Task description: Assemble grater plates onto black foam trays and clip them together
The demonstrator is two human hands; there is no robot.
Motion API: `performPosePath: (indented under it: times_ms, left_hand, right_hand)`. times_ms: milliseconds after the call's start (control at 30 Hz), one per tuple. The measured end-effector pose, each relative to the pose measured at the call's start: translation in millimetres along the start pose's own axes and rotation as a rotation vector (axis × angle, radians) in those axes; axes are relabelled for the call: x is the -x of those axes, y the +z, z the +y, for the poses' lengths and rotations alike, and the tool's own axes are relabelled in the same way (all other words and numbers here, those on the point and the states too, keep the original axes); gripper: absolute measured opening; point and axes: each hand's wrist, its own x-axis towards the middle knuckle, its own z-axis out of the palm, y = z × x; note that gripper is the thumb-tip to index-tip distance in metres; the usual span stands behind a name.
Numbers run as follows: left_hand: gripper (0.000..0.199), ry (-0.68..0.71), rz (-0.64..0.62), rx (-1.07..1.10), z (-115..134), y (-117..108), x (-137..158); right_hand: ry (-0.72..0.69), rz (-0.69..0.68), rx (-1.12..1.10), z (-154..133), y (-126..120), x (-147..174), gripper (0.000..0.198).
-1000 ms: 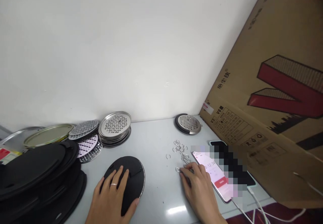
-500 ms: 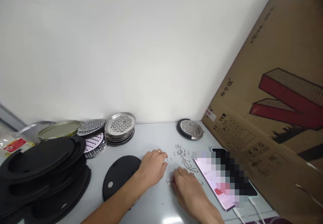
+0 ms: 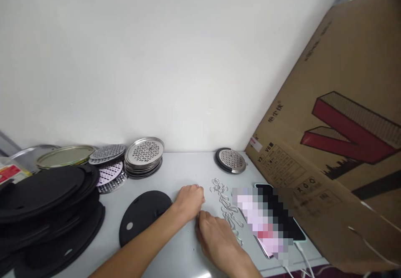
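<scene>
Both hands meet on the grey table (image 3: pixel 188 169), the left hand (image 3: pixel 189 200) curled narrow and the right hand (image 3: pixel 214 238) curled beside it, fingertips together as if pinching one small piece, unseen, just left of the loose metal rings and clips (image 3: pixel 225 205), presumably kept within reach.

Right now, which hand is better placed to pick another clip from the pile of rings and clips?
Probably the right hand: it lies beside the pile of rings and clips, nearly touching it. The left hand sits farther over, toward the black disc.
</scene>
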Motion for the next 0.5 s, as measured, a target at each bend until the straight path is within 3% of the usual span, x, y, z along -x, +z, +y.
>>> performPosePath:
  times_ms: [67, 200, 333, 433, 500]
  left_hand:
    - [0.036, 0.027, 0.007, 0.002, -1.9, -0.8, 8.4]
    - [0.016, 0.079, 0.113, 0.027, -3.6, -8.3, 41.8]
    - [0.019, 0.109, 0.273, 0.157, -14.1, -12.1, 90.2]
    - [0.017, 0.152, 0.472, 0.400, -27.5, -7.2, 120.0]
    - [0.015, 0.173, 0.556, 0.477, -35.5, -1.9, 132.1]
  right_hand:
    - [-0.026, -0.022, -0.012, 2.5, 0.2, -1.8, 0.028]
    - [-0.054, -0.047, -0.064, 11.9, 7.3, -2.0, 0.018]
    - [-0.058, 0.014, -0.206, 19.3, 13.2, 4.1, 0.015]
    - [-0.047, 0.169, -0.751, 19.3, 11.6, 8.2, 0.027]
    - [-0.029, 0.192, -1.203, 14.3, 10.2, 7.8, 0.034]
